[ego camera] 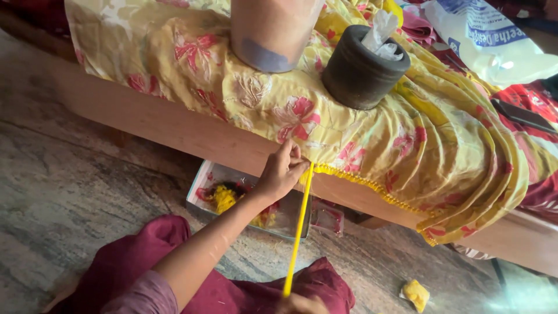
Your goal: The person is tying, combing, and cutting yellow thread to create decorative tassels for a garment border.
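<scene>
A yellow floral cloth [349, 116] hangs over the wooden edge of a bed [174, 125], with a yellow fringe trim [372, 185] along its hem. My left hand [280, 173] pinches the hem where the trim begins and holds the top of a taut yellow strand [297, 232]. This strand runs straight down to my right hand [301, 304], which is only partly in view at the bottom edge and grips its lower end. My knees in maroon cloth [145, 261] rest on the stone floor.
A dark round stone pot [360, 72] with white plastic inside and a tall tan cylinder [270, 32] stand on the cloth. A shallow tray [209, 177] with yellow and red scraps lies under the bed. A yellow scrap [417, 293] lies on the floor.
</scene>
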